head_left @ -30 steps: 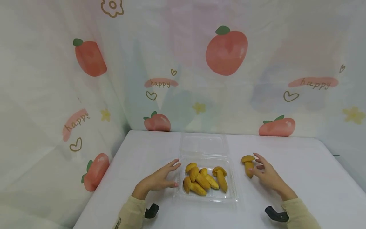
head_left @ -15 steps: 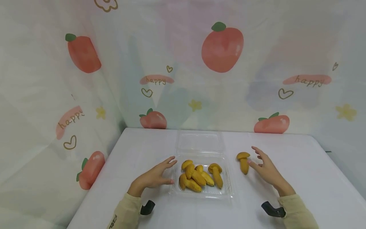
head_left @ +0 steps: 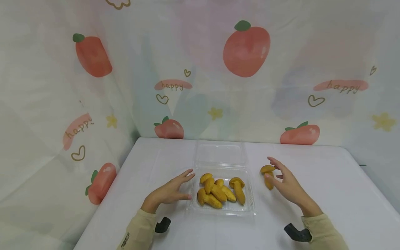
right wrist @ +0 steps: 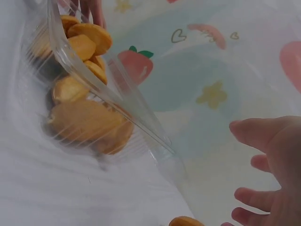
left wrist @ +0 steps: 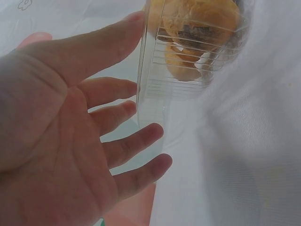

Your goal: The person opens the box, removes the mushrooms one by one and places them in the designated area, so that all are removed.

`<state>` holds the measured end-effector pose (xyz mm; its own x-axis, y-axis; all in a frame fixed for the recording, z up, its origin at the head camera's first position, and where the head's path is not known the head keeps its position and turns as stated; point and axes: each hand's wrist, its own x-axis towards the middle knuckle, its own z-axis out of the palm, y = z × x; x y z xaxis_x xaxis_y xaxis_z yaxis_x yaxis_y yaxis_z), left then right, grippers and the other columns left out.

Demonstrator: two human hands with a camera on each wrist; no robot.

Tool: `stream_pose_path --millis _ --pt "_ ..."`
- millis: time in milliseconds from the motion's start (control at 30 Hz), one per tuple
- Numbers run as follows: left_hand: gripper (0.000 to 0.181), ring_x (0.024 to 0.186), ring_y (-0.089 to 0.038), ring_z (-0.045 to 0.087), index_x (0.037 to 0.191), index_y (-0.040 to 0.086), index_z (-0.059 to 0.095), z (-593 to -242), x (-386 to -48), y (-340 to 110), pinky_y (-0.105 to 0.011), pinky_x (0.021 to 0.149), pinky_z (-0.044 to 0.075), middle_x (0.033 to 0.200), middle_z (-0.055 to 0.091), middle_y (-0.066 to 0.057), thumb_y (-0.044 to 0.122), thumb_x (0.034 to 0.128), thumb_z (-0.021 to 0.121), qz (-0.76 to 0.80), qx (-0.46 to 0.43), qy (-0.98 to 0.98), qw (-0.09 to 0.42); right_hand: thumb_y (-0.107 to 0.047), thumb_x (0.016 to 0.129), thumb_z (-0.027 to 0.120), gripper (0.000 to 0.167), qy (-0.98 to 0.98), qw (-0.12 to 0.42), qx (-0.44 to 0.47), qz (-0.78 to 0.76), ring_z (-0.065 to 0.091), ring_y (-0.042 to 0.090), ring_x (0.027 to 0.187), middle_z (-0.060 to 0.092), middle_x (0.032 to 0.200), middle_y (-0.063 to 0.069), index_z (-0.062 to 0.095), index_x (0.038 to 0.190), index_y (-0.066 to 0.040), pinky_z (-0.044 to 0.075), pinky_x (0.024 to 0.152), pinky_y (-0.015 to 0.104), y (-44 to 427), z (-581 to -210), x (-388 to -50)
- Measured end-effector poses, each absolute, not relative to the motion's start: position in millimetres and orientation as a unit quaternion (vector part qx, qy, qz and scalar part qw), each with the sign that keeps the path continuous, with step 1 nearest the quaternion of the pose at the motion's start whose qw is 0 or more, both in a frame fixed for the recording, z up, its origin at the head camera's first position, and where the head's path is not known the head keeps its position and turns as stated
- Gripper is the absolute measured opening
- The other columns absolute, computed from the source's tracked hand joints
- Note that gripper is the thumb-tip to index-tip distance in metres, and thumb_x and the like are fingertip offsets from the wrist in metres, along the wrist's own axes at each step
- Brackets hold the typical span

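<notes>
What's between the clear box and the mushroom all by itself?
Just bare white table lies between the clear box and the lone mushroom, in the head view.

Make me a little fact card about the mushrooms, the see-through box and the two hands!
Box: clear plastic, on the white table
Lid: open, folded back
Mushrooms inside: several, yellow-brown, some overlapping
Lone mushroom: on the table, right of the box
Left hand: beside the box's left side, fingers spread
Right hand: next to the lone mushroom; I can't tell if they touch
</notes>
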<state>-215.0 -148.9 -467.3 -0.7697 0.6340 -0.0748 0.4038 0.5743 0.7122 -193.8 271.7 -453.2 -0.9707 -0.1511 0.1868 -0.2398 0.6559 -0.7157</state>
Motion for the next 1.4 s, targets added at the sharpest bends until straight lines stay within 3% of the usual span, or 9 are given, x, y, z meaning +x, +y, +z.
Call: stream_pose_path --millis 433,600,733,1067,1300,1400 --pt "0.078 0.157 -0.038 0.019 0.158 0.002 0.031 -465 -218 -145 -0.062 0.123 0.023 0.170 0.016 -0.015 0.019 0.0940 0.073 0.356 0.292 0.872 0.167 -0.017 0.098 0.066 0.066 -0.898 0.063 0.150 0.409 0.044 0.048 0.133 0.043 0.151 0.027 0.035 0.154 -0.004 0.044 0.103 0.070 242 -453 -186" --pt "0.078 0.157 -0.038 0.019 0.158 0.002 0.031 -468 -218 -145 -0.061 0.123 0.024 0.170 0.016 -0.015 0.019 0.0941 0.073 0.353 0.295 0.872 0.165 -0.017 0.096 0.068 0.065 -0.896 0.069 0.173 0.403 0.048 0.045 0.130 0.047 0.149 0.026 0.038 0.153 -0.004 0.052 0.098 0.055 231 -453 -183" --pt "0.078 0.156 -0.039 0.019 0.157 0.000 0.031 -468 -219 -147 -0.062 0.122 0.024 0.170 0.016 -0.016 0.019 0.0940 0.073 0.354 0.299 0.872 0.161 -0.015 0.096 0.068 0.063 -0.886 0.065 0.202 0.412 0.050 0.044 0.127 0.050 0.146 0.024 0.040 0.152 -0.006 0.052 0.095 0.045 221 -456 -180" --pt "0.079 0.156 -0.040 0.019 0.157 -0.001 0.031 -469 -217 -151 -0.063 0.121 0.024 0.170 0.016 -0.018 0.021 0.0940 0.073 0.351 0.305 0.871 0.160 -0.018 0.097 0.067 0.057 -0.879 0.040 0.219 0.420 0.055 0.041 0.124 0.058 0.142 0.019 0.046 0.149 -0.008 0.044 0.101 0.069 197 -460 -173" --pt "0.079 0.156 -0.040 0.020 0.157 -0.001 0.032 -469 -217 -151 -0.063 0.121 0.024 0.170 0.016 -0.017 0.020 0.0935 0.073 0.355 0.299 0.871 0.160 -0.023 0.100 0.063 0.057 -0.871 -0.009 0.254 0.421 0.058 0.040 0.123 0.055 0.146 0.019 0.043 0.152 -0.010 0.050 0.099 0.055 180 -457 -174" --pt "0.078 0.156 -0.040 0.020 0.157 -0.001 0.031 -469 -217 -150 -0.063 0.121 0.025 0.170 0.016 -0.017 0.020 0.0940 0.073 0.351 0.303 0.872 0.159 -0.023 0.101 0.063 0.057 -0.863 -0.039 0.265 0.429 0.057 0.041 0.124 0.053 0.147 0.021 0.041 0.152 -0.009 0.048 0.102 0.059 175 -459 -175"
